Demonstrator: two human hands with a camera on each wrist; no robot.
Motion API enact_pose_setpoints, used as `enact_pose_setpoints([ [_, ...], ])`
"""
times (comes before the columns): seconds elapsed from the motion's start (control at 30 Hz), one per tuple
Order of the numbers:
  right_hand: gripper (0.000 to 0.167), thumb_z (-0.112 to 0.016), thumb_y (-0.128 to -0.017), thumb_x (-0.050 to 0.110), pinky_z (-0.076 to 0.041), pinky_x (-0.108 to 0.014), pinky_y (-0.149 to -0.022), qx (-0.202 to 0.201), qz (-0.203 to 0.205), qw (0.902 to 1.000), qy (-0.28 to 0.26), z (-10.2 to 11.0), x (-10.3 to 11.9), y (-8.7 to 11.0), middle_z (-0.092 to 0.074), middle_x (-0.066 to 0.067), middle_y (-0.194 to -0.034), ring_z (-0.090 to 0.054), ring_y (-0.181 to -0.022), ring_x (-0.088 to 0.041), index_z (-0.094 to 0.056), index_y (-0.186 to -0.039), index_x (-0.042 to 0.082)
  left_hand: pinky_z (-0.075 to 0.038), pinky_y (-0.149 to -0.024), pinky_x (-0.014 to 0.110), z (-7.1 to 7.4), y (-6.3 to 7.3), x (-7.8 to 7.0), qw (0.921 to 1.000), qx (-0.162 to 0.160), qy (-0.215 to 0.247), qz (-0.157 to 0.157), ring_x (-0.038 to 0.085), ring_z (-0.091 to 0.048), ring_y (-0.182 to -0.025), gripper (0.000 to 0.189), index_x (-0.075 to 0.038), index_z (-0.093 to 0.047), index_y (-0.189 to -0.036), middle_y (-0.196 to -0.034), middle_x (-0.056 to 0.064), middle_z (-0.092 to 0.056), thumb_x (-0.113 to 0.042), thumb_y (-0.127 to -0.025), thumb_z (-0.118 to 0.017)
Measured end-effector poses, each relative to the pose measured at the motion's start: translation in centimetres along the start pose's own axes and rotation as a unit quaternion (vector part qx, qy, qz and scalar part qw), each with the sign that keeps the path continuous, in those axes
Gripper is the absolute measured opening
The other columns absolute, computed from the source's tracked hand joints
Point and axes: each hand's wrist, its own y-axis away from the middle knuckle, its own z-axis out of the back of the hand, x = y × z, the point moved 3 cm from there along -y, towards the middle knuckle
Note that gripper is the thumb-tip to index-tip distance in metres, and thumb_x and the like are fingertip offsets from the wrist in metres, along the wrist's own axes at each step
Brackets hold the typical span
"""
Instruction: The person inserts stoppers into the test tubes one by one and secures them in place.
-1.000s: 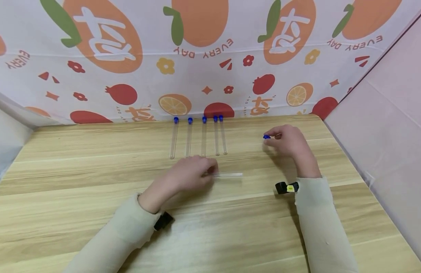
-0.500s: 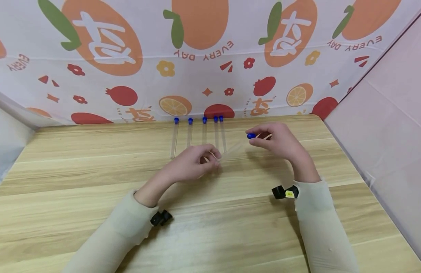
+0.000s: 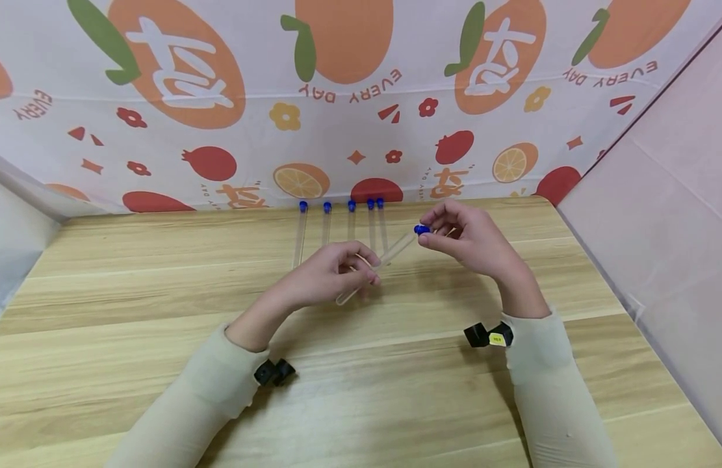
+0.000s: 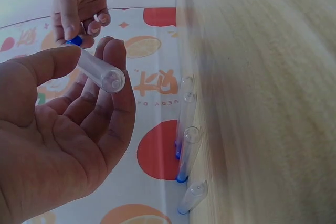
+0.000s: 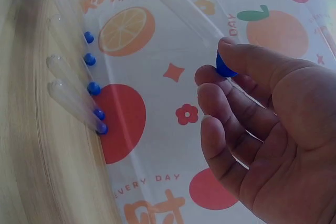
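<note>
My left hand (image 3: 331, 273) pinches a clear test tube (image 3: 397, 249) between thumb and fingers, tilted with its upper end toward the right. In the left wrist view the tube's rounded end (image 4: 113, 80) faces the camera. My right hand (image 3: 474, 239) holds a small blue cap (image 3: 422, 229) between thumb and index finger, right at the tube's upper end. In the right wrist view the blue cap (image 5: 226, 66) meets the tube's end, but the thumb hides part of it, so I cannot tell how far on it sits.
Behind my left hand, several clear tubes with blue caps (image 3: 303, 207) lie side by side on the wooden table (image 3: 361, 390), caps toward the back edge. A fruit-printed cloth (image 3: 337, 136) hangs along that edge. A pale wall (image 3: 676, 214) stands on the right.
My left hand has lifted the tube off the table and tilted its upper end up to the right. My right hand has moved left, bringing the blue cap to that end.
</note>
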Motion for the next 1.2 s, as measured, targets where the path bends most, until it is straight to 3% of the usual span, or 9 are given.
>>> enact_pose_setpoints([
  [0.27, 0.018, -0.076, -0.09, 0.018, -0.051, -0.028, -0.065, 0.001, 0.027, 0.9996, -0.007, -0.1, 0.3, 0.0, -0.069, -0.003, -0.094, -0.06, -0.079, -0.02, -0.071, -0.105, 0.01, -0.056, -0.076, 0.051, 0.0, 0.0, 0.0, 1.0, 0.003, 0.009, -0.003, 0.048, -0.066, -0.089, 0.021, 0.004, -0.057, -0.12, -0.105, 0.025, -0.071, -0.005, -0.101, -0.053],
  [0.4, 0.017, -0.076, -0.09, 0.019, -0.051, -0.027, -0.062, 0.006, 0.032, 0.9994, -0.009, -0.3, 0.2, -0.1, -0.07, -0.001, -0.092, -0.061, -0.077, -0.02, -0.073, -0.105, 0.013, -0.056, -0.072, 0.043, 0.0, 0.1, 0.1, 1.0, 0.0, 0.008, -0.003, 0.048, -0.065, -0.089, 0.019, 0.001, -0.059, -0.118, -0.105, 0.025, -0.071, -0.006, -0.101, -0.053],
  [0.53, 0.021, -0.075, -0.091, 0.019, -0.052, -0.026, -0.063, 0.016, 0.037, 0.999, -0.017, -0.4, 0.3, 0.0, -0.073, 0.0, -0.098, -0.063, -0.077, -0.019, -0.075, -0.111, 0.014, -0.047, -0.058, 0.028, 0.0, 0.1, 0.3, 0.9999, -0.015, -0.003, 0.007, 0.047, -0.064, -0.087, 0.02, -0.002, -0.06, -0.118, -0.103, 0.022, -0.071, -0.01, -0.1, -0.058],
  [0.63, 0.025, -0.073, -0.093, 0.017, -0.053, -0.026, -0.063, 0.021, 0.038, 0.9987, -0.026, -0.5, 0.3, 0.0, -0.074, -0.003, -0.1, -0.064, -0.076, -0.02, -0.074, -0.117, 0.013, -0.043, -0.053, 0.026, 0.0, 0.0, 0.4, 0.9994, -0.03, -0.006, 0.016, 0.046, -0.064, -0.086, 0.023, -0.005, -0.061, -0.119, -0.102, 0.022, -0.071, -0.014, -0.098, -0.064],
  [0.77, 0.027, -0.069, -0.095, 0.016, -0.055, -0.026, -0.067, 0.018, 0.03, 0.9982, -0.048, -0.6, 0.2, 0.0, -0.074, -0.007, -0.102, -0.066, -0.078, -0.026, -0.072, -0.122, 0.011, -0.049, -0.057, 0.027, -0.1, -0.1, 0.5, 0.9994, -0.033, -0.003, 0.009, 0.046, -0.064, -0.086, 0.025, -0.004, -0.064, -0.12, -0.101, 0.023, -0.07, -0.014, -0.097, -0.065],
  [0.93, 0.026, -0.067, -0.097, 0.019, -0.056, -0.027, -0.069, -0.014, 0.011, 0.9961, -0.086, -0.8, 0.1, 0.0, -0.072, -0.009, -0.1, -0.067, -0.082, -0.027, -0.07, -0.12, 0.008, -0.055, -0.06, 0.035, -0.4, -0.1, 0.3, 0.9996, -0.013, 0.024, -0.013, 0.049, -0.061, -0.08, 0.026, -0.001, -0.066, -0.124, -0.098, 0.024, -0.068, -0.01, -0.101, -0.059],
  [1.07, 0.023, -0.069, -0.096, 0.02, -0.055, -0.026, -0.067, -0.058, 0.011, 0.9921, -0.11, -1.0, 0.2, 0.0, -0.073, -0.007, -0.093, -0.066, -0.078, -0.024, -0.073, -0.112, 0.005, -0.059, -0.069, 0.049, -0.8, 0.0, 0.2, 0.9972, -0.004, 0.074, -0.01, 0.039, -0.064, -0.078, 0.027, -0.001, -0.064, -0.126, -0.101, 0.018, -0.069, -0.01, -0.103, -0.054],
  [1.2, 0.022, -0.069, -0.095, 0.02, -0.057, -0.027, -0.068, -0.092, 0.022, 0.9866, -0.133, -1.3, 0.3, -0.2, -0.074, -0.006, -0.09, -0.067, -0.078, -0.024, -0.075, -0.108, 0.003, -0.059, -0.077, 0.052, -1.1, 0.1, -0.1, 0.9929, -0.002, 0.119, -0.001, 0.027, -0.069, -0.084, 0.027, -0.001, -0.063, -0.127, -0.106, 0.016, -0.07, -0.012, -0.104, -0.053],
])
